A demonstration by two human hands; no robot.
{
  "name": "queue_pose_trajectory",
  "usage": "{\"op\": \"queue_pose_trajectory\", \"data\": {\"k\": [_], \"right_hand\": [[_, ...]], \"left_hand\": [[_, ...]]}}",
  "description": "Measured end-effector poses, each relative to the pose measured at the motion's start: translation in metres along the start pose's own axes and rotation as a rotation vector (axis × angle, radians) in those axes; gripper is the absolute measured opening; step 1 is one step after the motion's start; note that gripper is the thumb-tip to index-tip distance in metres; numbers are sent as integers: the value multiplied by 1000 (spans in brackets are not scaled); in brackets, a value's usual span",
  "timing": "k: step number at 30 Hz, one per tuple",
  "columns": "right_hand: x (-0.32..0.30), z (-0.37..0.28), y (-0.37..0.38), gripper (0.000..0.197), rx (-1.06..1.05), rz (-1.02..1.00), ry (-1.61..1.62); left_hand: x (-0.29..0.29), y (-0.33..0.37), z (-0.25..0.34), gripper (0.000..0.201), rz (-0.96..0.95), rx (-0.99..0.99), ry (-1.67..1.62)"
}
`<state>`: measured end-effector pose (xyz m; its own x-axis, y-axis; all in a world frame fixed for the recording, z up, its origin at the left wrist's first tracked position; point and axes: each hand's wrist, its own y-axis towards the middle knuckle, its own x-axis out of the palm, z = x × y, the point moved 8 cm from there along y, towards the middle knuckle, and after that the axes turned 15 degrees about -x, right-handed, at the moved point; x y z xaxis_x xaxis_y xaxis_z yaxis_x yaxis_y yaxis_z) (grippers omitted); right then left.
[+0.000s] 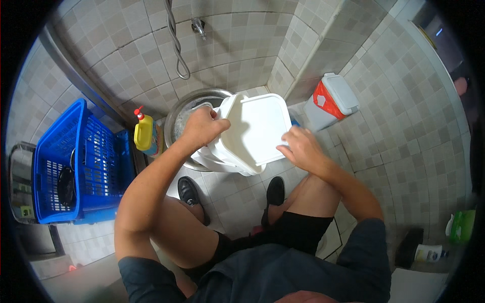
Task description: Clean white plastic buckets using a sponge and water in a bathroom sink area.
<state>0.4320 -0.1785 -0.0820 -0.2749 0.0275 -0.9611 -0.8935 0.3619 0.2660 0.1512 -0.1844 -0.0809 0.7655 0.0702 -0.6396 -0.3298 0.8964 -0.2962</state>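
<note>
A white plastic container point(262, 123) with rounded corners is tilted in front of me, partly over a round metal basin point(174, 108). My left hand point(204, 126) is closed on the container's left side, thumb at the rim. At its right edge my right hand point(305, 150) has its fingers bent, thumb and fingertips pinching the edge. A bit of something blue point(295, 122) shows just beyond the right hand; its kind is hidden. Whitish suds or water show in the part of the basin left uncovered. Below the container, more white plastic point(214, 160) hangs over the basin's near rim.
To the left stand a blue plastic basket point(98, 151) and a yellow bottle with a red pump point(145, 131). A white lidded bin point(328, 103) with a red liner is at the right. A shower hose point(177, 45) hangs beside a wall tap point(199, 29). My feet flank the floor before the basin.
</note>
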Motion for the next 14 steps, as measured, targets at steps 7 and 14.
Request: {"op": "queue_pose_trajectory", "data": {"k": [7,14], "right_hand": [[34,81,8,84,691,322,431],[95,108,15,80,739,561,1439]], "left_hand": [[10,-3,-1,57,-48,25,67],[11,-3,2,67,-10,73,105]]}}
